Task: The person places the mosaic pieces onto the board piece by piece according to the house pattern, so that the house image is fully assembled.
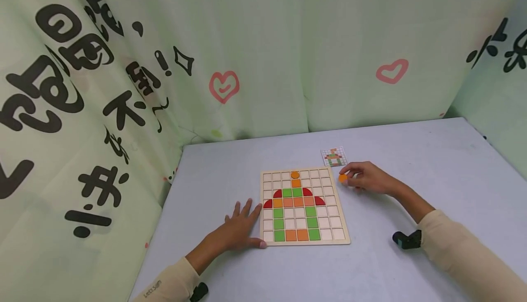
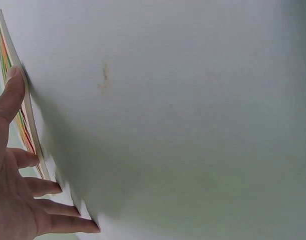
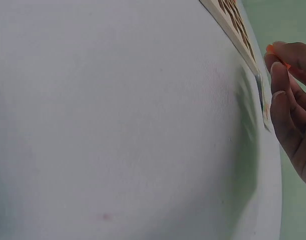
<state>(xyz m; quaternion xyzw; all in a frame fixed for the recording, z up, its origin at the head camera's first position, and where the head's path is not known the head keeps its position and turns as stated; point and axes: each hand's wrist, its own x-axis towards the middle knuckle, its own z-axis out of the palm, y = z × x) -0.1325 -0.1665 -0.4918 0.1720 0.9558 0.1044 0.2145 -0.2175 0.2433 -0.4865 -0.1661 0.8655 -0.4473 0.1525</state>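
A square wooden grid board lies on the table. Green and orange squares, red rounded pieces and an orange disc fill some of its cells. My left hand rests at the board's left side, fingers spread; in the left wrist view its thumb touches the rim. Beyond the board's upper right corner, my right hand pinches a small orange piece between thumb and fingers. Seen edge-on in the right wrist view, the orange piece is thin and partly covered by fingertips.
A small picture card with a coloured figure on a grid lies behind the board's upper right corner. The table has a pale cloth, and a printed curtain hangs behind it and to its left. Dark wrist devices sit by both sleeves.
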